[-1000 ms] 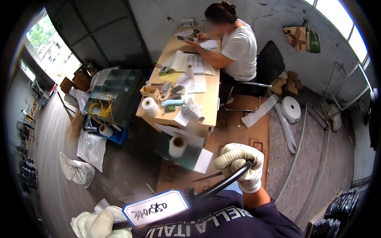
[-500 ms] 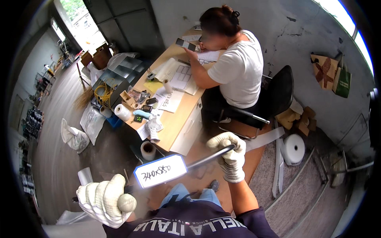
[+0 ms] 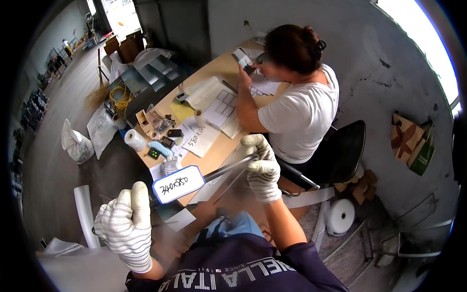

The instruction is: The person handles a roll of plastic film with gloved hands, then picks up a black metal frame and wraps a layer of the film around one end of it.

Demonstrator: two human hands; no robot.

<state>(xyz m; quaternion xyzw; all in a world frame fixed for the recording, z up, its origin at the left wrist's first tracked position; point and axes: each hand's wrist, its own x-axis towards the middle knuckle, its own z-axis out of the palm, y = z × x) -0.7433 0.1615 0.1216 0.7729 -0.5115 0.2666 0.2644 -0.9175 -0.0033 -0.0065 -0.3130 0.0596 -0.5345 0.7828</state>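
A long, thin dark bar [image 3: 224, 170] runs slantwise in front of me, rising from left to right. Stuck on it, or hanging from it, is a white label [image 3: 178, 184] with a blue border and handwriting. My right hand [image 3: 262, 168], in a white knitted glove, pinches the bar's far right end between thumb and fingers. At the other end my left hand [image 3: 125, 226], gloved alike, is closed round the bar, its fingers hiding that end. Another thin edge [image 3: 228, 187] slants down below my right hand; whether it belongs to the bar I cannot tell.
Ahead, a wooden desk [image 3: 221, 68] carries papers, rolls and small devices. A person [image 3: 301, 107] in a white shirt sits there holding a phone [image 3: 242, 59]. A black chair [image 3: 340, 151], a white roll [image 3: 339, 217] and metal frames stand right; white sacks [image 3: 78, 143] lie left.
My right hand has moved left and slightly up, and my left hand is slightly higher. The bar and label rose with them. The view has shifted, and the seated person's phone is tilted differently.
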